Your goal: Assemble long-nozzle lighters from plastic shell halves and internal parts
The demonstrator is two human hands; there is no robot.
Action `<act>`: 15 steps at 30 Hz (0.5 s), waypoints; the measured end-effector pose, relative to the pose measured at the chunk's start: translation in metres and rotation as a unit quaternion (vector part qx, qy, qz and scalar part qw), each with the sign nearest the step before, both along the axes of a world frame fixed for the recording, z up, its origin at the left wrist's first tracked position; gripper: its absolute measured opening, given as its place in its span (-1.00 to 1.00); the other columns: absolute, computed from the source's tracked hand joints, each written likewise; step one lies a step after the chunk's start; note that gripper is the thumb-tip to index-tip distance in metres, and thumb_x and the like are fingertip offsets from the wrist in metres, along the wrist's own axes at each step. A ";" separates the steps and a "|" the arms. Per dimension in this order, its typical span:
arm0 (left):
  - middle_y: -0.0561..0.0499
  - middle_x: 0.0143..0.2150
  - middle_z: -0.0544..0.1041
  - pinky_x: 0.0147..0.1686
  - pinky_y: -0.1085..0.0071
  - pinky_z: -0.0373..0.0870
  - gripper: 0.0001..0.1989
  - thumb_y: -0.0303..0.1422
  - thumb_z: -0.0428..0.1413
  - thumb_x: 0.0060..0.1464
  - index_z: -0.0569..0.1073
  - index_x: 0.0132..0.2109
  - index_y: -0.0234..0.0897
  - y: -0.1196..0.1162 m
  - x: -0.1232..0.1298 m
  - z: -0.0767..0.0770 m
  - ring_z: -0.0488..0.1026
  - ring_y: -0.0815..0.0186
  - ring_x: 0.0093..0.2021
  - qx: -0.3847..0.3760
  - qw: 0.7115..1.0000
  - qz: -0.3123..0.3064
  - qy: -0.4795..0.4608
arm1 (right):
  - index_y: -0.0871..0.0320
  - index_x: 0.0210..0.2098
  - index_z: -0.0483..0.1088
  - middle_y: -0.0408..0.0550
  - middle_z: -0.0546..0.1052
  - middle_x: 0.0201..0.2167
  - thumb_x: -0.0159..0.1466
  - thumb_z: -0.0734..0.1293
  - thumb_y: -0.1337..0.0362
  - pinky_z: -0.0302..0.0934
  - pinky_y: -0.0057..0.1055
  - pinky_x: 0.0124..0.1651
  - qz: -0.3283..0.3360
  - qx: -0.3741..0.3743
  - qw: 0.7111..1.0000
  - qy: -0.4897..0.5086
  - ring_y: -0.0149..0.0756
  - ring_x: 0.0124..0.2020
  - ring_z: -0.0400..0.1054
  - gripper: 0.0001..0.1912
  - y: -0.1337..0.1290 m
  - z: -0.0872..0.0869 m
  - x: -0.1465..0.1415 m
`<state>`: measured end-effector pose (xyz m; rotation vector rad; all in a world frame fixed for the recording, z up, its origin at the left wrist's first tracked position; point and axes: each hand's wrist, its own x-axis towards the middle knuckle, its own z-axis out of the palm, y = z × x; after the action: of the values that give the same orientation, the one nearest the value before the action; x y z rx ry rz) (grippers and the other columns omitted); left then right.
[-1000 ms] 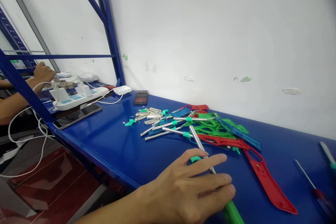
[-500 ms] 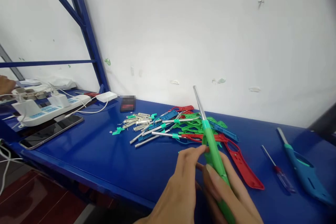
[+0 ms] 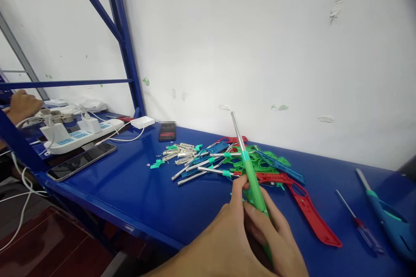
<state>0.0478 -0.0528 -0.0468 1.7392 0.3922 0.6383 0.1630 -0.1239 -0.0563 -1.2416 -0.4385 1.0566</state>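
since half a second ago, the green lighter [image 3: 256,192] has shifted a little to the left against the pile behind it, and the left forearm reaches further across from the lower left, overlapping more of the right hand [image 3: 284,246]. a second ago the right hand was out of sight; now both are at the lighter.

the left hand [image 3: 232,225] comes in with its back towards the camera and the wrist bent, so that the index finger points up and hooks in at the trigger side of the lighter, its tip against the green body. the rest of its fingers are hidden, so i cannot tell whether they close on anything. the right hand is clamped on the lighter's handle: the thumb lies along the near side, pointing up and to the left, while the fingers wrap round from the right.

the lighter is held up off the blue table [image 3: 139,199], tilted, its silver tube leaning up and slightly left, with the tip in front of the white wall [image 3: 260,43]. behind it lies the pile of plastic shells and metal tubes [image 3: 273,160]. a red shell [image 3: 316,220] sits just to the right of the hands; further right are a screwdriver [image 3: 362,229] and a blue lighter [image 3: 386,218].
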 end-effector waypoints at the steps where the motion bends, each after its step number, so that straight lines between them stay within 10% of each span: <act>1: -0.03 -0.02 0.57 -0.21 0.33 0.62 0.06 -0.27 0.45 -0.05 0.05 0.46 0.04 -0.002 0.003 -0.002 0.63 0.12 -0.11 -0.016 1.000 0.000 -0.006 | -0.02 0.22 0.49 -0.03 0.66 -0.02 0.07 0.61 -0.04 0.53 -0.26 -0.04 0.008 -0.005 1.000 0.002 0.04 0.05 0.58 -0.24 0.002 0.000 0.001; 9: 0.11 -0.26 0.39 -0.54 0.54 0.23 -0.10 -0.32 0.44 -0.20 0.18 0.25 -0.09 -0.020 0.025 -0.011 0.38 0.40 -0.42 -0.147 0.986 0.061 -0.059 | 0.02 -0.01 0.54 -0.25 0.38 -0.55 0.07 0.59 -0.12 0.38 -0.41 -0.42 0.093 -0.005 0.996 0.000 -0.29 -0.50 0.39 -0.41 0.014 0.001 0.008; 15: 0.19 -0.35 0.32 -0.53 0.54 0.14 -0.22 -0.39 0.36 -0.27 0.18 0.11 -0.16 -0.020 0.027 -0.003 0.25 0.46 -0.46 -0.177 0.979 0.074 -0.064 | 0.05 0.00 0.50 -0.29 0.29 -0.56 0.13 0.53 -0.13 0.15 -0.51 -0.49 0.092 -0.005 0.995 -0.032 -0.41 -0.52 0.19 -0.43 0.012 0.011 -0.002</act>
<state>0.0746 -0.0733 -0.0494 1.3327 0.5163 0.7349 0.1608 -0.1115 -0.0450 -1.2638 -0.6058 1.1774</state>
